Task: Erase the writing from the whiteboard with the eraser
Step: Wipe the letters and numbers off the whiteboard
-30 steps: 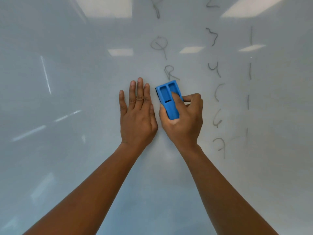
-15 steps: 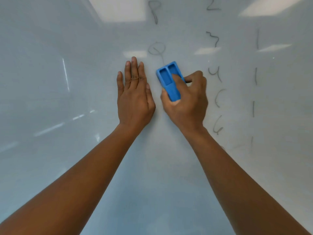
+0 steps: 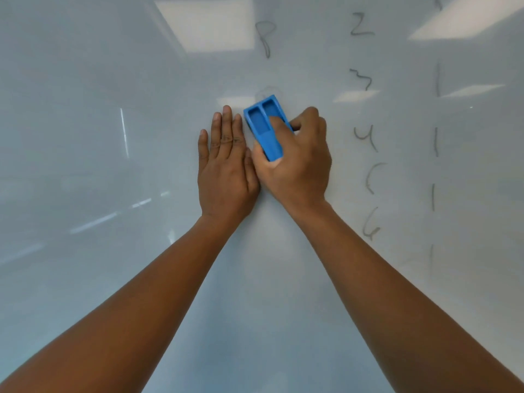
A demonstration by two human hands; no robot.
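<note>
A glossy whiteboard (image 3: 113,279) fills the view. My right hand (image 3: 297,163) grips a blue eraser (image 3: 265,124) and presses it flat on the board, its far end over a faint round letter. My left hand (image 3: 226,171) lies flat on the board just left of the eraser, fingers together, holding nothing. A grey letter P (image 3: 265,38) stands above the eraser. To the right runs a column of grey digits (image 3: 365,137), and further right a column of short vertical strokes (image 3: 436,140).
Ceiling lights reflect as bright patches on the board at the top (image 3: 207,24) and top right (image 3: 465,21). The left half and the lower part of the board carry no writing.
The eraser and both hands have slid up the board. The letter R is gone and the round letter above it is now smeared under the eraser's far end.
</note>
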